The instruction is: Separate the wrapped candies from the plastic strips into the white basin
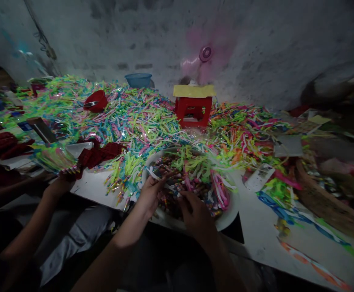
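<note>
A wide pale basin (234,209) sits at the table's front edge, full of small brownish pieces (198,188) with coloured bits and green ribbons (192,160). Over its left side, my left hand (152,192) has its fingers closed on a white strip (153,173). My right hand (193,209) is over the basin's front middle, thumb and fingers drawn together near the small pieces. What it holds, if anything, is too small and dark to make out. A pink ribbon bundle (221,190) lies in the basin, right of my right hand.
Behind the basin spreads a heap of coloured strips (146,117). A red stool (193,109), a red bowl (96,101) and a blue basin (138,80) stand in it. At left, a co-worker's hand (59,184) is beside a bundle (56,158). A white device (258,177) lies right.
</note>
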The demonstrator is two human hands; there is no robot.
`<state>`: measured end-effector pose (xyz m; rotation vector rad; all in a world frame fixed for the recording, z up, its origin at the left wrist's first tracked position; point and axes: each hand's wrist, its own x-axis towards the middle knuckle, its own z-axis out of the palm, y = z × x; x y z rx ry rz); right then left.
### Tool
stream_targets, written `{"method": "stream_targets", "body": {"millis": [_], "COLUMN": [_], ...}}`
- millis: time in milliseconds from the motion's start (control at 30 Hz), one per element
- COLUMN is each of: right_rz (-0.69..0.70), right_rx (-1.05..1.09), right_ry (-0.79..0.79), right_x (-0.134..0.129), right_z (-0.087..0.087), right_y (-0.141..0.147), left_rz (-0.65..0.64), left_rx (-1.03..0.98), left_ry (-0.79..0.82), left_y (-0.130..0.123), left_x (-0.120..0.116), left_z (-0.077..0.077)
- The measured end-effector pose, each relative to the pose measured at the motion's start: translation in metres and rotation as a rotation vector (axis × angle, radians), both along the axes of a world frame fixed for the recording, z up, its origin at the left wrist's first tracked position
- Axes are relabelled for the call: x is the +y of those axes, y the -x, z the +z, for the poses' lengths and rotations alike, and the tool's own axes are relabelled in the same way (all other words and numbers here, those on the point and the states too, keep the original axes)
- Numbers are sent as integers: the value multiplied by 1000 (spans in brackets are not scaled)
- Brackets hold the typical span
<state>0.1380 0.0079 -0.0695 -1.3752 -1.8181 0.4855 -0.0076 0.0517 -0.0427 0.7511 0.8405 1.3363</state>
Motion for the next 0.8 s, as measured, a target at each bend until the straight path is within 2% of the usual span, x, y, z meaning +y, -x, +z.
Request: {"method": "stream_targets", "body": {"millis": [233, 467, 533, 633, 733, 800], "right_rz": [-38, 148, 209, 226, 226, 189], "right_rx": [23, 234, 291, 253, 156, 44], "right_ry": [21, 364, 385, 350, 361, 296], "right_x": [0, 5, 7, 7, 4, 2], "right_z": [-1, 7, 9, 14, 18, 21], "right_y": [1, -10, -14, -16, -9, -1], "left_rz": [-66, -128, -159, -175, -127, -8], "left_rx": [-15, 14, 42, 55, 68, 159], "left_ry": [-30, -73, -95, -116, -125, -130], "left_y": [3, 2, 0, 0, 8, 24], "left_x": [-2, -8, -12, -19, -21, -13], "left_z": [-1, -1, -4, -9, -3, 6]}}
